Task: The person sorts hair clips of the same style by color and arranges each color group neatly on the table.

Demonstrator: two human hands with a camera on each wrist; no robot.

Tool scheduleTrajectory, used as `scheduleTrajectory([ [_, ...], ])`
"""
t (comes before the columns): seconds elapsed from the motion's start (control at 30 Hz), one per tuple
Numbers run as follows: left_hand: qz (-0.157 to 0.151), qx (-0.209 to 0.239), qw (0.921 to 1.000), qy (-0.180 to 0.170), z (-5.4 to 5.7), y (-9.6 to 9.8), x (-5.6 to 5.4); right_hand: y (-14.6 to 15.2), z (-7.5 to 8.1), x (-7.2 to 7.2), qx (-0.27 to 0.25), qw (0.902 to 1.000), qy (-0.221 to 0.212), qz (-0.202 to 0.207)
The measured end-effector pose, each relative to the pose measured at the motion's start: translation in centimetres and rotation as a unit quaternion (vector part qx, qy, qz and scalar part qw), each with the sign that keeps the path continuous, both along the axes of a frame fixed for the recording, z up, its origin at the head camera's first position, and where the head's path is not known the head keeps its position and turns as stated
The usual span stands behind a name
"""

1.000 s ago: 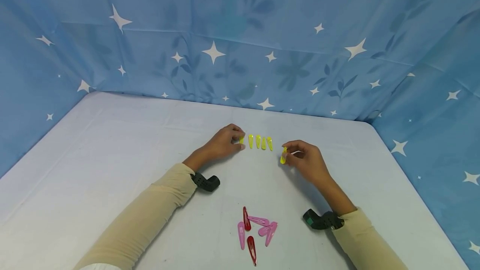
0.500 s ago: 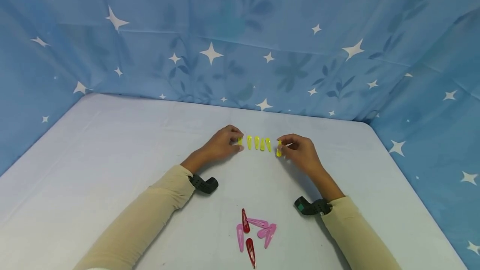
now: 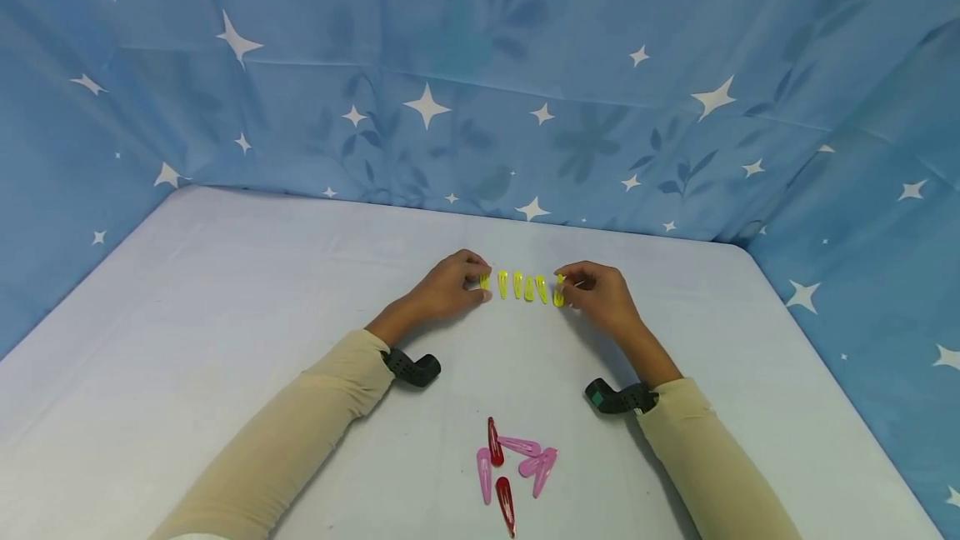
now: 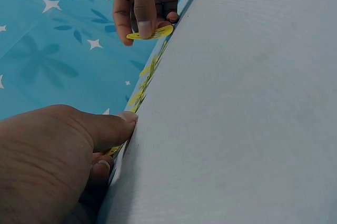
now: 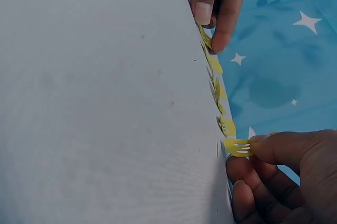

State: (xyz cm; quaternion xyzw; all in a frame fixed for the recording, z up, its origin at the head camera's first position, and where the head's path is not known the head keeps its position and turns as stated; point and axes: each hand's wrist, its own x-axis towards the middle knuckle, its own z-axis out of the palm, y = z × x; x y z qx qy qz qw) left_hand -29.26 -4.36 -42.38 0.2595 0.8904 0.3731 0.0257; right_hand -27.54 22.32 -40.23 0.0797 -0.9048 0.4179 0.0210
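Observation:
A row of several yellow snap hair clips (image 3: 517, 284) lies on the white table. At its left end my left hand (image 3: 448, 288) has thumb and fingertips around the ends of one yellow hair clip (image 3: 484, 281), which lies on the table. My right hand (image 3: 606, 300) pinches another yellow hair clip (image 5: 238, 147) at the right end of the row, upright beside its neighbour. In the left wrist view the right hand's clip (image 4: 152, 33) appears just above the table edge line. The left hand's thumb (image 4: 118, 128) partly hides its own clip in that view.
Nearer the body lies a loose group of pink hair clips (image 3: 483, 476) and two red hair clips (image 3: 506, 507), some of the pink ones overlapping. A blue curtain (image 3: 450, 40) with white stars hangs behind the white table (image 3: 262, 290). Each wrist wears a black camera.
My right hand has moved left and away from the body, bringing its yellow hair clip up to the right end of the row. My left hand stays at the left end.

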Motion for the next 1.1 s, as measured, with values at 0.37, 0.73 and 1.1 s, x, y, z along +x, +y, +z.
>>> scheduleTrajectory([
  [0.37, 0.002, 0.002, 1.0, 0.004, -0.03, -0.09, -0.13, 0.1, -0.27, -0.48, -0.007, 0.9998, 0.001, 0.018],
  [0.73, 0.0, 0.004, 1.0, 0.008, 0.01, -0.2, -0.08, -0.15, -0.42, -0.85, 0.023, 0.9994, -0.007, 0.023],
  [1.1, 0.004, 0.007, 1.0, -0.001, -0.03, -0.03, -0.09, -0.55, -0.2, -0.96, 0.076, 0.9966, -0.028, 0.017],
])
